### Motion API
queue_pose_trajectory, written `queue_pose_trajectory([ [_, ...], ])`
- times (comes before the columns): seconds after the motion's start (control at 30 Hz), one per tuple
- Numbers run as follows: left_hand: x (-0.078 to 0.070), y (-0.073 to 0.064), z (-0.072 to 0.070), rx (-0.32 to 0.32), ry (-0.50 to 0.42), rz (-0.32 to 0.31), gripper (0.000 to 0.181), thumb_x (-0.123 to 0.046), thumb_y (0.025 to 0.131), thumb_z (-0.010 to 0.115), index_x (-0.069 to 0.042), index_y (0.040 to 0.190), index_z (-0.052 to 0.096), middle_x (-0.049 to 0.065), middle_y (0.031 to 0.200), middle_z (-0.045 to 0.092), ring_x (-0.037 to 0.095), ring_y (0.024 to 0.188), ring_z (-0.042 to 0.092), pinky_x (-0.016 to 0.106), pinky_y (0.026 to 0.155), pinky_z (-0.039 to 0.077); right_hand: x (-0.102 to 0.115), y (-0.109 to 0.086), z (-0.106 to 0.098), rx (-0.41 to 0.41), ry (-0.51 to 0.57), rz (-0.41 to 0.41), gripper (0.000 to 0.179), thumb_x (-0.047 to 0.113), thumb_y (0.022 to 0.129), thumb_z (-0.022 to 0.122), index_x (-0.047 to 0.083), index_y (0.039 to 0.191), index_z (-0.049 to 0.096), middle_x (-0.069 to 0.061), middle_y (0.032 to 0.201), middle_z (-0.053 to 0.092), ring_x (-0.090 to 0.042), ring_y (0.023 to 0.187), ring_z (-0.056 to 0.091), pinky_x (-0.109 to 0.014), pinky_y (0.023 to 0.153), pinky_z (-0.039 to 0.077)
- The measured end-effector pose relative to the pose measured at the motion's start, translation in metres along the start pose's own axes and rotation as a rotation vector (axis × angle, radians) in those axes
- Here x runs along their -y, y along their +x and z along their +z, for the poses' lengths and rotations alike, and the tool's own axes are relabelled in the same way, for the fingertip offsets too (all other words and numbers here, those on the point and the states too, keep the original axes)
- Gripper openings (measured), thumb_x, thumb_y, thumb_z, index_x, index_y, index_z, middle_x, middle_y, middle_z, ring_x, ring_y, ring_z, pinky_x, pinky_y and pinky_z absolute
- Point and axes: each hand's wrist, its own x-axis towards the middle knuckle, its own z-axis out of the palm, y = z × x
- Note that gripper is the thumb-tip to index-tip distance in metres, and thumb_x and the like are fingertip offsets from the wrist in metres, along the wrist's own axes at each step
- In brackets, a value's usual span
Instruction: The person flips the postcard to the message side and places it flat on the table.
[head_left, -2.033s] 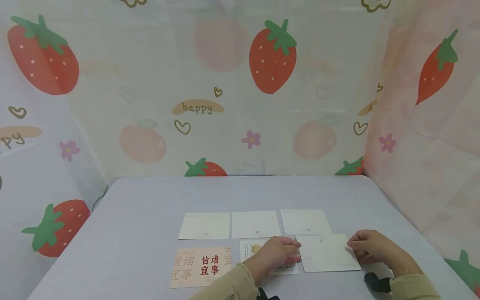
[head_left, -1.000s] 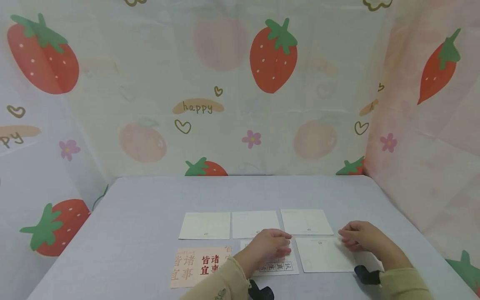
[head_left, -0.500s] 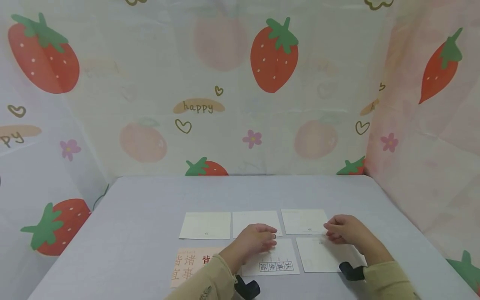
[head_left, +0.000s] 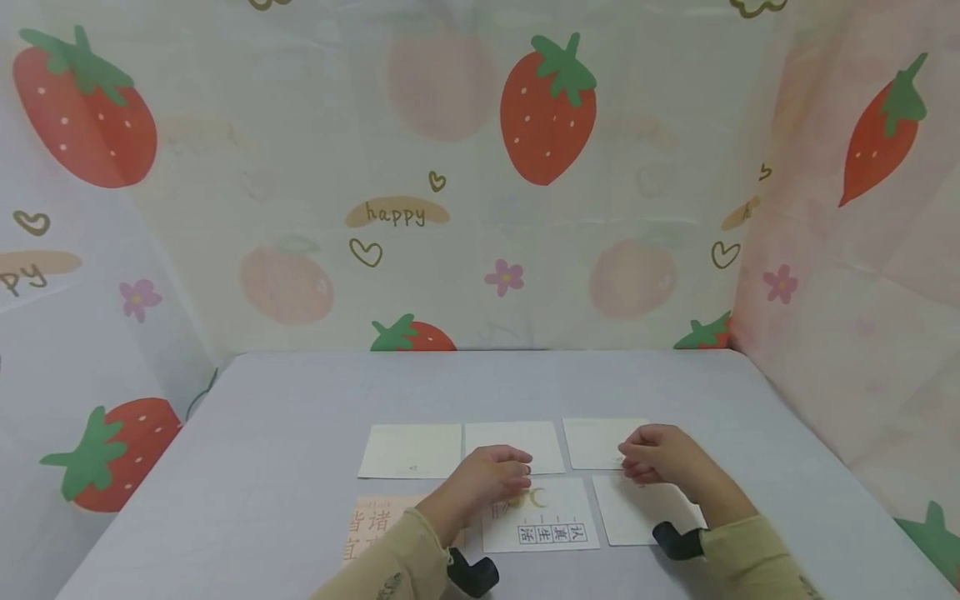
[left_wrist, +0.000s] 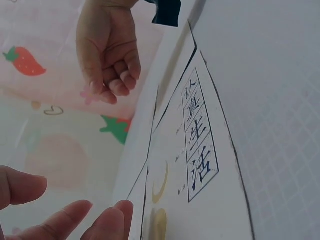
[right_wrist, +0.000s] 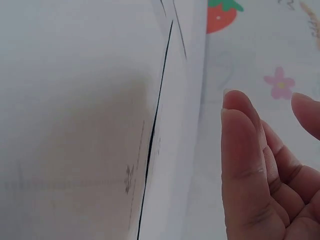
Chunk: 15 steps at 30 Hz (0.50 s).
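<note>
Postcards lie flat in two rows on the table. My left hand (head_left: 480,483) hovers, fingers relaxed and holding nothing, over the front middle card (head_left: 555,521), which shows boxed characters and a yellow moon. In the left wrist view the left fingers (left_wrist: 107,225) are spread beside that card. My right hand (head_left: 663,458), also without anything in it, hangs over the gap between the back right card (head_left: 588,440) and the front right card (head_left: 626,517), both pale with a small mark. In the right wrist view, the right fingers (right_wrist: 245,165) are apart from the cards.
A pink postcard (head_left: 367,529) with large characters lies front left, partly behind the left sleeve (head_left: 405,554). Behind it are two pale cards, the back left card (head_left: 409,450) and back middle card (head_left: 543,440). Strawberry-printed cloth (head_left: 465,167) walls the table's back and sides.
Both hands were at the sides of the front right card two seconds ago. They have let go of it, it lies flat, and both hands have moved left and slightly farther back.
</note>
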Motion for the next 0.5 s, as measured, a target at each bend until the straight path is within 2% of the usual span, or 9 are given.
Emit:
queue_pose_trajectory([
  [0.27,0.004,-0.006,-0.012,0.002,-0.052,-0.003,0.031,-0.010,0.086,0.057,0.003,0.114,0.059,0.015,0.110,0.060,0.020,0.090,0.062,0.031,0.080,0.052,0.007,-0.001,0.018,0.008,-0.009,0.013,0.020,0.014,0.087,0.060,-0.005,0.092,0.058,-0.012,0.081,0.064,-0.019,0.071,0.064,-0.032,0.065,0.055],
  [0.5,0.007,-0.014,-0.024,-0.007,-0.018,0.015,0.032,-0.012,0.087,0.056,0.002,0.115,0.058,0.017,0.113,0.059,0.022,0.095,0.062,0.033,0.082,0.051,0.013,-0.002,0.033,0.009,-0.018,0.018,0.016,0.013,0.087,0.061,-0.003,0.089,0.059,-0.010,0.078,0.065,-0.020,0.069,0.064,-0.031,0.063,0.055],
])
